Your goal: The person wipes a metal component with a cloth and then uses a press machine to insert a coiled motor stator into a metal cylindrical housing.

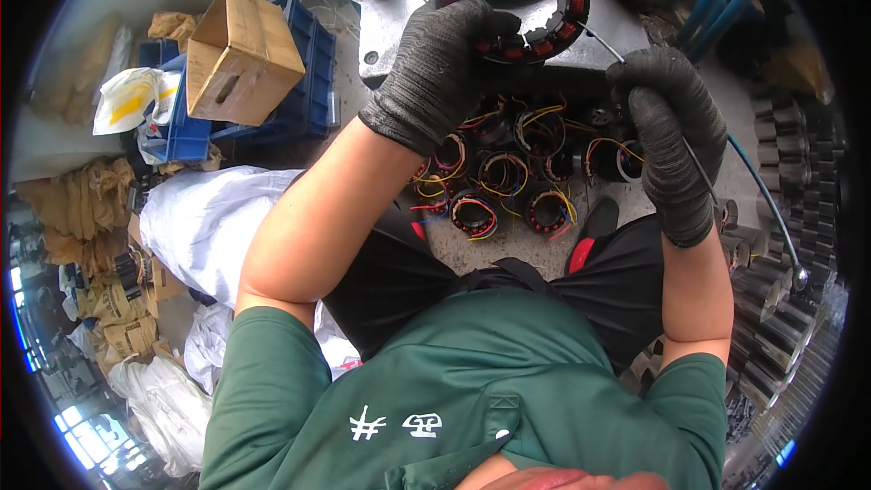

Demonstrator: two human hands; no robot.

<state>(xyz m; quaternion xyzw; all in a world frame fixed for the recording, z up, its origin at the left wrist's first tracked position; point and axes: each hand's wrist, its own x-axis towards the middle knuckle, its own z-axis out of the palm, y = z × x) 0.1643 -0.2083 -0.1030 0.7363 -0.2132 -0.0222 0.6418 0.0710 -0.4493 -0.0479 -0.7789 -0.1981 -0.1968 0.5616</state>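
Observation:
My gloved left hand (449, 54) grips the near left side of a motor stator (573, 2), a dark ring lined with red copper coils. The stator is raised in front of a grey metal machine plate (396, 34), with a red, a blue and a yellow wire around it. A thin metal rod (602, 43) is closed in my gloved right hand (671, 118); its far tip reaches the stator's right rim, though I cannot tell whether they touch. The rod's other end sticks out below that hand. Just right of the hand runs a thin dark-blue rod with a round metal end (767, 195).
Several smaller wired stators (475, 203) stand on the floor between plate and feet. Leftward are an open cardboard box (259, 54), a blue crate (318, 73) and white sacks (218, 227). Stacked metal cylinders (771, 295) line the right; blue hoses (717, 0) hang far right.

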